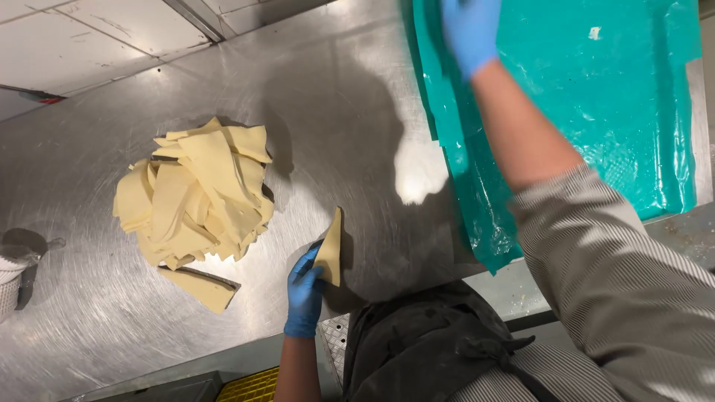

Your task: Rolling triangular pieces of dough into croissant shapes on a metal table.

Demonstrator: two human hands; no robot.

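My left hand, in a blue glove, grips a thin pale-yellow dough strip and holds it upright near the front edge of the steel table. My right hand, also gloved in blue, reaches far forward and rests on a teal plastic sheet spread over the table's right side; its fingers are partly cut off by the frame. A heap of pale dough strips lies on the table to the left of my left hand, with one flat piece beside the heap.
A metal-handled tool lies at the far left edge. White wall tiles run behind the table. My dark apron is at the bottom, with a yellow grate below the table front.
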